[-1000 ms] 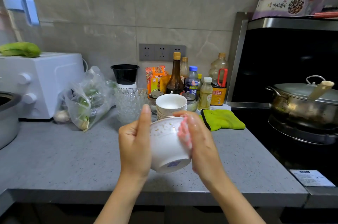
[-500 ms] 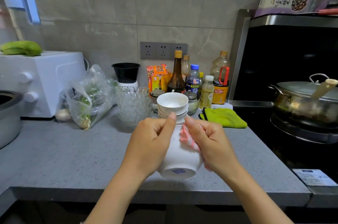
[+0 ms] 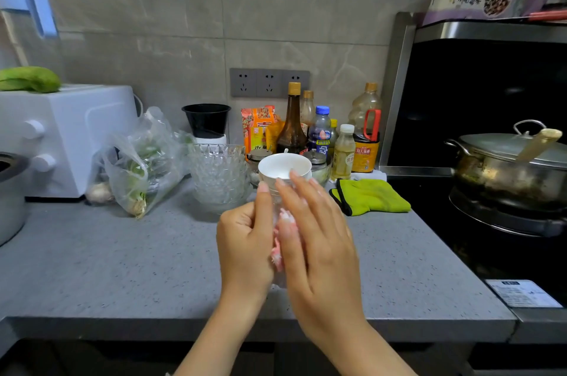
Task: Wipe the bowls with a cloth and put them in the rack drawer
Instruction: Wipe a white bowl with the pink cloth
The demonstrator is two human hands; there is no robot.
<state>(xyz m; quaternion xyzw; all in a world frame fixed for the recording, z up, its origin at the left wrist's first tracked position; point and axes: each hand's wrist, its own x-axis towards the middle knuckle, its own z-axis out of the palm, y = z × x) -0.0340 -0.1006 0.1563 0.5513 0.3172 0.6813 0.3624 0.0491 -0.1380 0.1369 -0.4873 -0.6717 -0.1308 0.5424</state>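
The left hand (image 3: 245,240) curls its fingers round the small white ceramic bowl (image 3: 279,279), mostly hidden, above the grey speckled counter (image 3: 122,268), so that the right hand (image 3: 319,240), with fingers almost straight, can press the pink cloth (image 3: 287,217) on its wall.

I see my left hand (image 3: 245,240) curled round a white bowl (image 3: 278,282) (mostly hidden, blurred). My right hand (image 3: 319,240) presses a pink cloth (image 3: 283,219) against it with flat fingers, above the grey counter (image 3: 122,268). Stacked white bowls (image 3: 283,165) stand behind.
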